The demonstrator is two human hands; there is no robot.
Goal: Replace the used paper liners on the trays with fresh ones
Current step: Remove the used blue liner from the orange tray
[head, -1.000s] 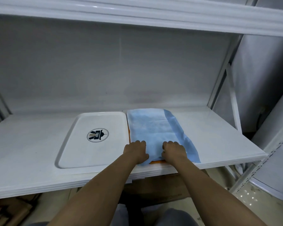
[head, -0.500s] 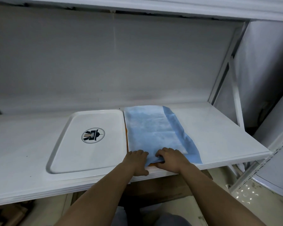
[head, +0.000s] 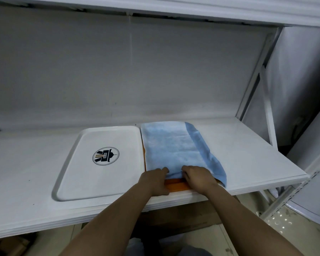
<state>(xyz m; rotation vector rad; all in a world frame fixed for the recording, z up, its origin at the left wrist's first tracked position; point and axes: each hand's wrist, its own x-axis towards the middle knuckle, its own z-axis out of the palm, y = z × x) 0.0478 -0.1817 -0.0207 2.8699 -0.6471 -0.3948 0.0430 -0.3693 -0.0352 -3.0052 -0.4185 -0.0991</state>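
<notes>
White laminate bench (head: 248,156), set inside a shelving bay, carries two trays side by side. On the left, a white rectangular plastic tray (head: 92,174) with a round dark logo lies bare, with no liner. Touching its right edge, an orange tray (head: 175,185) is almost hidden under a pale blue paper liner (head: 172,145), whose darker blue flap hangs over the right side. Both hands work the liner's near edge – the left hand (head: 153,182) and right hand (head: 198,179), fingers curled, pinch the paper, which is bunched up there, baring the orange rim. Judging by that grip, the used sheet is likely being peeled off so a fresh one can go down
</notes>
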